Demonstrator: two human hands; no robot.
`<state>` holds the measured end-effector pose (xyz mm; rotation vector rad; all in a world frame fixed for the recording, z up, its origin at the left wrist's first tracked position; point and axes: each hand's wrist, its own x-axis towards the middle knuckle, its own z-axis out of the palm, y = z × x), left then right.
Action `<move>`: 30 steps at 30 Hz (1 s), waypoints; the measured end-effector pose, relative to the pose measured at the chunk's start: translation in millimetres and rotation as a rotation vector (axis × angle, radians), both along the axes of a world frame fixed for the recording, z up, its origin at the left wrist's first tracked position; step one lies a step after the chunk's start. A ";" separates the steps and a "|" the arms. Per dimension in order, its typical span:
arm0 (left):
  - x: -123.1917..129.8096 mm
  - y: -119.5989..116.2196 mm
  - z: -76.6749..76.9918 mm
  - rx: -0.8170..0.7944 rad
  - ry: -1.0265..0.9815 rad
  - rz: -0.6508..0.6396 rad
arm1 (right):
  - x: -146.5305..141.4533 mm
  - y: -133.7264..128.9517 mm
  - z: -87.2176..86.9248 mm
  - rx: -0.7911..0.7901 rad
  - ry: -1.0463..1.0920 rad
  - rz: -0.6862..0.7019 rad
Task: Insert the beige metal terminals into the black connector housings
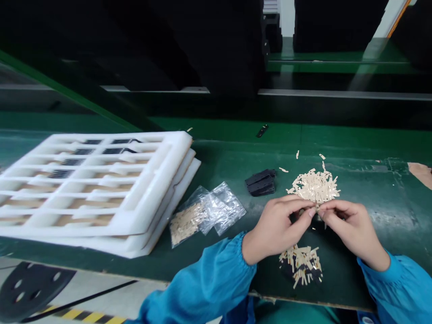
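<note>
My left hand (278, 229) and my right hand (351, 229) meet at the fingertips in front of me, with their fingers curled. Whatever lies between the fingertips is hidden. Just above them is a loose heap of beige paper-like strips (314, 186), touching the fingertips. A second heap of the same strips (300, 266) lies below my hands on a dark patch. A few stray strips (297, 155) are scattered beyond the upper heap.
A stack of white foam trays (94, 184) fills the left of the green workbench (371, 279). Between it and my hands lie clear plastic bags (219, 209), one holding strips, and a small stack of black parts (260, 182). A black piece (262, 131) lies further back.
</note>
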<state>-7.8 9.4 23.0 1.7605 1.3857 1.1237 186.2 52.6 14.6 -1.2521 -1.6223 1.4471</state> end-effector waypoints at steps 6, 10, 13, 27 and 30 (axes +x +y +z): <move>-5.0 0.5 -0.5 0.009 0.049 -0.125 | -2.3 -1.9 0.3 0.016 -0.002 0.035; -7.6 0.9 -1.5 0.019 0.115 -0.163 | -1.7 -1.1 0.6 0.016 -0.003 0.063; -6.1 2.1 -6.8 0.012 0.255 -0.110 | -0.3 -0.7 3.9 -0.008 0.013 0.085; -7.2 13.4 1.1 -0.544 -0.529 -0.096 | 0.3 5.4 9.2 -0.168 0.029 0.137; -4.9 11.0 0.3 -0.421 -0.421 0.006 | -1.2 3.2 6.1 -0.059 -0.029 0.052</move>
